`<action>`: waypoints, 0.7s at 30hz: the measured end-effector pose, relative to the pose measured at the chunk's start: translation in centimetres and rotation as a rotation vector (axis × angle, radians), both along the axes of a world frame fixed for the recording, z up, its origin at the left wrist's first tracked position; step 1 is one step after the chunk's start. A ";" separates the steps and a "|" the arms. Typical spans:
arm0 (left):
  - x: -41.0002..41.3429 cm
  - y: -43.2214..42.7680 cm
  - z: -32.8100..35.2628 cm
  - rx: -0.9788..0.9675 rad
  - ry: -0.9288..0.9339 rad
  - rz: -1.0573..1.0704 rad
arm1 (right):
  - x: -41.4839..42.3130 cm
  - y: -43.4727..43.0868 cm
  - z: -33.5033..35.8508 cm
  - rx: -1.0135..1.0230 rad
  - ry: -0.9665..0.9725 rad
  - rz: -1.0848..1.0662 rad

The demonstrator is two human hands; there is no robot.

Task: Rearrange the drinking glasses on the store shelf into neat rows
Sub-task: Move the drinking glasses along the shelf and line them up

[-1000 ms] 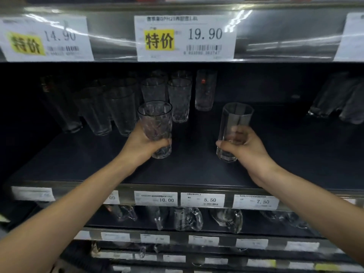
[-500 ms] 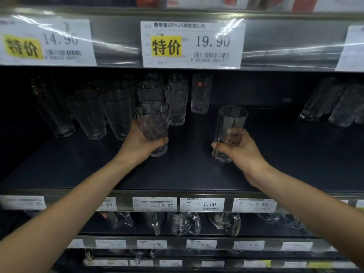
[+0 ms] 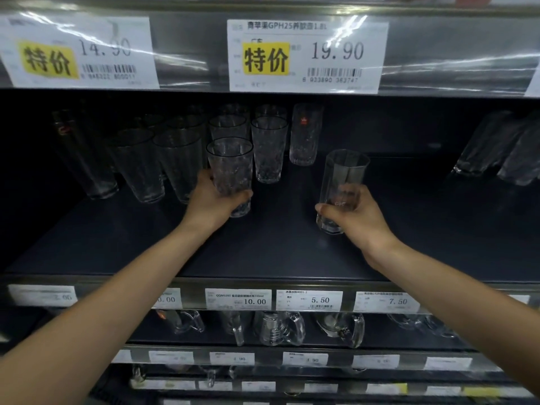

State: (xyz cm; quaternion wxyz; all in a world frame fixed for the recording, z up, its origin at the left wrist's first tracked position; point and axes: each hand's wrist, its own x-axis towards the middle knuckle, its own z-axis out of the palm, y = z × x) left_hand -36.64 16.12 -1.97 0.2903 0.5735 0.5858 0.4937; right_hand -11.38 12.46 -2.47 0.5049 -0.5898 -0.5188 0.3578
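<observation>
My left hand (image 3: 211, 201) grips a patterned tumbler (image 3: 230, 168) low on its body, in front of a row of like tumblers (image 3: 268, 150) on the dark shelf (image 3: 263, 252). My right hand (image 3: 355, 217) holds a plain faceted glass (image 3: 340, 176) by its lower half, upright and apart from the others, to the right. Behind stands a tall glass with a red sticker (image 3: 305, 133). More smooth tumblers (image 3: 178, 162) stand in rows to the left.
Further glasses (image 3: 496, 150) stand at the far right of the shelf. The upper shelf edge with large price tags (image 3: 306, 54) hangs close overhead. Small price labels (image 3: 309, 299) line the front edge. Handled mugs (image 3: 280, 328) fill the shelf below.
Both hands have kept their glasses. The left hand's tumbler has shifted back a little towards the row; the right hand's glass has barely moved. The camera has tilted slightly.
</observation>
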 end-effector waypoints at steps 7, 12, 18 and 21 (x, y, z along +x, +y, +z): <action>0.4 0.8 0.3 -0.008 0.000 0.052 | -0.3 0.5 -0.2 -0.010 -0.006 0.000; 0.2 1.1 0.0 0.011 0.054 0.100 | -0.6 1.1 -0.1 -0.010 -0.019 0.019; -0.2 1.7 -0.1 0.023 0.155 0.146 | -0.4 2.0 0.1 -0.016 -0.112 0.058; -0.2 1.9 -0.1 0.023 0.182 0.166 | -0.4 2.4 0.3 -0.019 -0.137 0.075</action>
